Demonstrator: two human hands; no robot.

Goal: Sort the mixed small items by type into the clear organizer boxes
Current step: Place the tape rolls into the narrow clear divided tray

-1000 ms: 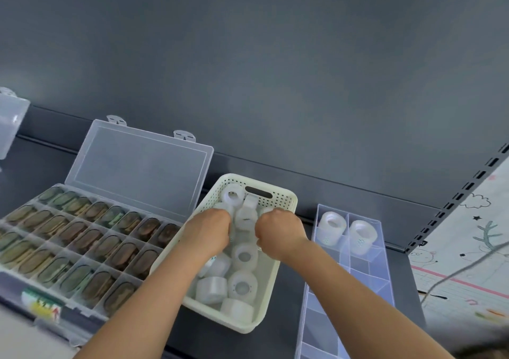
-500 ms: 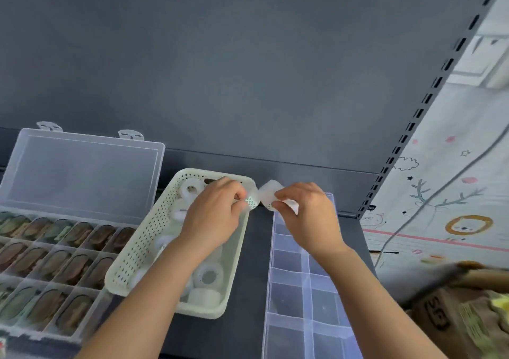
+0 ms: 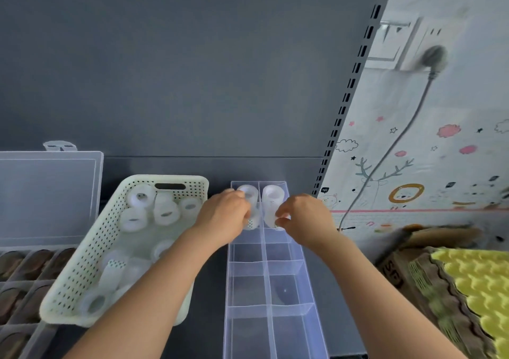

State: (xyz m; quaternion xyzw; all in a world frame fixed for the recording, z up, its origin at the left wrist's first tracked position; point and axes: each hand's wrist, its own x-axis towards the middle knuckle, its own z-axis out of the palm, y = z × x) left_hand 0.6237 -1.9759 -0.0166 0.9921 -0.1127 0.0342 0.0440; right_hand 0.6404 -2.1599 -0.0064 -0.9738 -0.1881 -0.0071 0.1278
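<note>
A cream perforated basket (image 3: pixel 82 262) on the dark shelf holds several white tape rolls (image 3: pixel 165 211). To its right lies a long clear organizer box (image 3: pixel 298 300) with two columns of compartments. Its two far compartments each hold a white roll, one on the left (image 3: pixel 249 192) and one on the right (image 3: pixel 272 196). My left hand (image 3: pixel 224 216) grips a dotted white roll (image 3: pixel 252 222) over the left column, in the second compartment. My right hand (image 3: pixel 305 219) pinches another white roll (image 3: pixel 271 220) over the right column beside it.
At the left stands a clear compartment case (image 3: pixel 24 281) with brown items and its lid (image 3: pixel 49 193) raised. A cardboard box with yellow foam (image 3: pixel 468 289) sits at the right. A slotted shelf upright (image 3: pixel 347 96) and a grey cable (image 3: pixel 391 149) are behind.
Both hands left the basket, each carrying a white roll, and moved right and down to the organizer's second row. The view has swung right.
</note>
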